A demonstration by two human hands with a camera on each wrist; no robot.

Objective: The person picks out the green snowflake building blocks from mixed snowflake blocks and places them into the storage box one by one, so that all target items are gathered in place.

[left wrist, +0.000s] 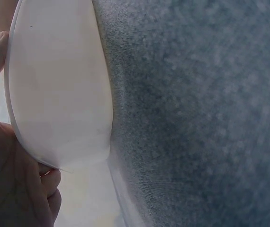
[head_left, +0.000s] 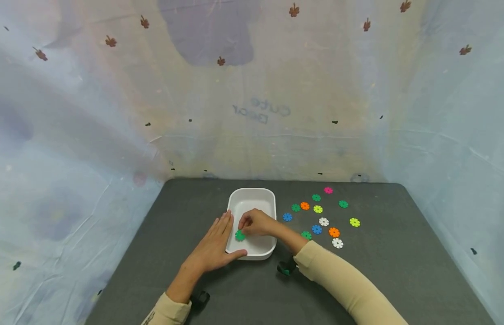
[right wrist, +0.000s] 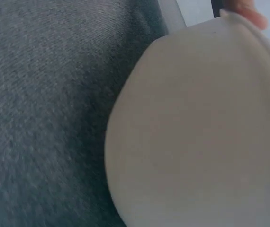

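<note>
A white plastic tray (head_left: pixel 252 197) stands on the grey table, left of the scattered discs. My left hand (head_left: pixel 213 248) rests along its left rim with straight fingers, the thumb reaching over the near edge. Inside the tray, my right hand (head_left: pixel 257 222) pinches a green notched disc (head_left: pixel 240 236) between thumb and fingertips, low near the left side. The left wrist view shows the tray's outer wall (left wrist: pixel 59 85) with the left hand (left wrist: pixel 16 175) against its corner. In the right wrist view the tray's wall (right wrist: pixel 196 118) hides the right hand and the disc.
Several loose notched discs lie right of the tray, among them a pink one (head_left: pixel 328 190), an orange one (head_left: pixel 334 232), a blue one (head_left: pixel 287 217) and a white one (head_left: pixel 338 243). A patterned cloth (head_left: pixel 268 149) hangs behind the grey table (head_left: pixel 398 253).
</note>
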